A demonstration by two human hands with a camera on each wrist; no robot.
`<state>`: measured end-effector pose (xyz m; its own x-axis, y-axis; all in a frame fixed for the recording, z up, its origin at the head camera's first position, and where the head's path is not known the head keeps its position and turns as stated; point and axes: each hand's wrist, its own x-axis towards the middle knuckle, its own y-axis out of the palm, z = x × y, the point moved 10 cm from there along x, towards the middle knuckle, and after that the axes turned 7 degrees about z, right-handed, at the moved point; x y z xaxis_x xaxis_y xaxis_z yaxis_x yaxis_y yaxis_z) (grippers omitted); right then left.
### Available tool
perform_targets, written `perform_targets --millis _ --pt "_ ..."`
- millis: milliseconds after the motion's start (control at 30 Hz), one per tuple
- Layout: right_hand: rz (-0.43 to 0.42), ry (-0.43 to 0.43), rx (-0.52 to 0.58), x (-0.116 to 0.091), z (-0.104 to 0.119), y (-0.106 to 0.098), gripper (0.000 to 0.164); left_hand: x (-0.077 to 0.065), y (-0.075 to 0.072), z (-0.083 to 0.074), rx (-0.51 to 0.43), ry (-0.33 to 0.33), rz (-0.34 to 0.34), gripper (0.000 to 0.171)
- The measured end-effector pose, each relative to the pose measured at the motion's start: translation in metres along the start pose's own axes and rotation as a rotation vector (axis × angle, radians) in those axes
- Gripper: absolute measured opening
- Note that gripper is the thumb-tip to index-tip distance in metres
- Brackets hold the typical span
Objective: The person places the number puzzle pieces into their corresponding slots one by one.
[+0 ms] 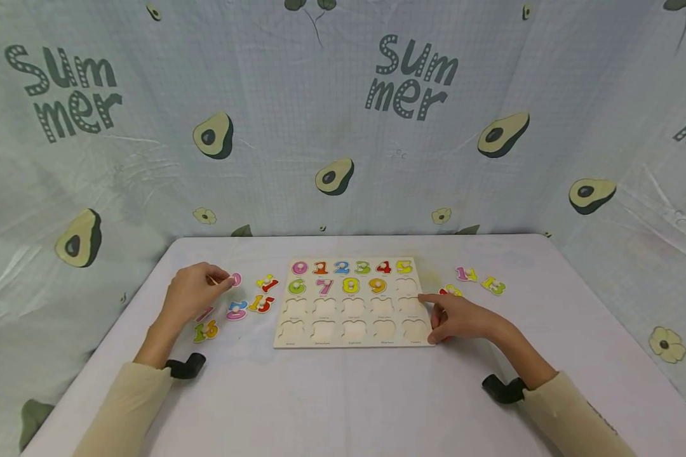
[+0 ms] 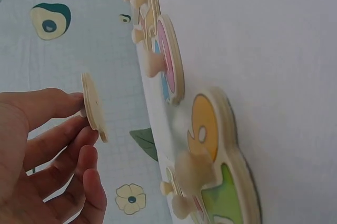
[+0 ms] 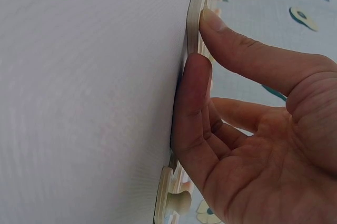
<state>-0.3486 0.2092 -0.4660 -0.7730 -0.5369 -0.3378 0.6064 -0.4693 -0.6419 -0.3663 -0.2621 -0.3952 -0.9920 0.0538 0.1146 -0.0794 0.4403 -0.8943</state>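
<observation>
My left hand [image 1: 197,289] is raised over the left of the table. Its thumb and fingers pinch a pink number puzzle piece [image 1: 237,279], partly covered by the fingertips. The left wrist view shows that wooden piece [image 2: 93,107] nearly edge-on, above the table. At the right side of the wooden number puzzle board [image 1: 354,348] is my right hand [image 1: 463,317]. Its extended index finger touches the board's right edge, with the thumb at the front right corner. In the right wrist view the thumb rests against the board's edge [image 3: 195,19]. Pieces 0 to 9 sit in the upper slots.
Left of the board lie several loose pieces, among them a green-and-orange 16 [image 1: 206,331], a red-and-yellow 15 [image 1: 261,303] and a blue-and-pink piece [image 1: 237,310]. Right of it are a 14 [image 1: 466,274], a 13 [image 1: 493,285] and a piece partly behind my right hand.
</observation>
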Motion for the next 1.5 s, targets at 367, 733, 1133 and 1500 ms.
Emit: perform_targets --millis 367,733,1133,1500 --pt "-0.006 -0.004 -0.011 -0.001 0.001 -0.002 0.084 -0.004 0.000 -0.037 -0.030 0.112 -0.058 0.026" --pt "-0.008 -0.003 -0.016 -0.003 0.001 -0.005 0.085 -0.005 0.014 -0.085 -0.099 0.252 -0.058 0.017" --pt "-0.003 0.007 0.000 -0.001 -0.002 -0.002 0.086 0.008 0.035 -0.136 -0.192 0.373 -0.039 0.015" --pt "-0.004 0.001 0.004 0.002 -0.003 -0.002 0.086 0.038 0.077 -0.197 -0.188 0.409 0.062 0.017"
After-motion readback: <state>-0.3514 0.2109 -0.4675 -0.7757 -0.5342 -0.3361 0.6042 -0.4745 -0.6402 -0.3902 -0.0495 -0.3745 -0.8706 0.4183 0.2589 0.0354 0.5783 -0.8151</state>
